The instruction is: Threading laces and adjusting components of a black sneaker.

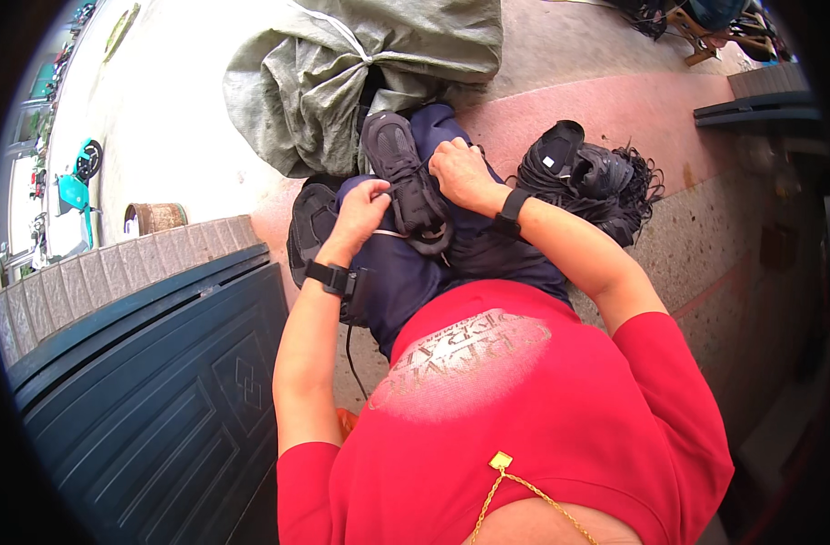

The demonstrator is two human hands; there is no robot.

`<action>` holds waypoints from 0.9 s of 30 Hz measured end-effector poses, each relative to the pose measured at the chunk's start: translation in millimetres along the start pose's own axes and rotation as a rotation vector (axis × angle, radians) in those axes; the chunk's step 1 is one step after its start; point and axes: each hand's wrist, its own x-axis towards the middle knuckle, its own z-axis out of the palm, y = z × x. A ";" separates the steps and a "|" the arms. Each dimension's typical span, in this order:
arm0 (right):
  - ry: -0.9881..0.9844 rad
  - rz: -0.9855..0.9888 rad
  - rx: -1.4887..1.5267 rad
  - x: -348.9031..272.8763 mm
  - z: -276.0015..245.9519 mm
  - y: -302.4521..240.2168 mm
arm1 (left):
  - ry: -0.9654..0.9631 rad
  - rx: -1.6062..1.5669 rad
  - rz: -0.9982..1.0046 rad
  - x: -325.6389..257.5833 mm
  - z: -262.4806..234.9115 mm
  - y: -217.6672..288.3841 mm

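Observation:
A black lace-up shoe (398, 154) rests on my lap between both hands, its toe pointing away from me. My left hand (362, 216) is at its left side, thumb and fingers pinched together near the lacing; what they hold is too small to make out. To the right of the shoe, my right hand (465, 174) is closed, with a thin black shoelace running from its fingers to the shoe. Another black shoe (313, 222) lies by my left leg. On the right sits a pile of black shoes and loose laces (601, 177).
A large grey-green woven sack (292, 104), tied with a white strip, stands just beyond my knees. Blue door panels (160, 391) flank my left side. Farther off are a brown tub (156, 218) and a turquoise scooter (74, 193). Wooden furniture legs (692, 36) show at far right.

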 end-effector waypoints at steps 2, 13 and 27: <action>0.034 0.018 -0.002 3.2 4.4 1.2 | 0.088 0.356 0.062 0.2 7.7 7.7; -0.010 -0.108 -0.112 14.1 14.7 1.8 | 0.200 0.378 0.090 -1.6 13.1 15.9; 0.067 -0.035 -0.077 9.9 8.3 0.1 | 0.355 0.642 0.058 1.1 13.8 7.1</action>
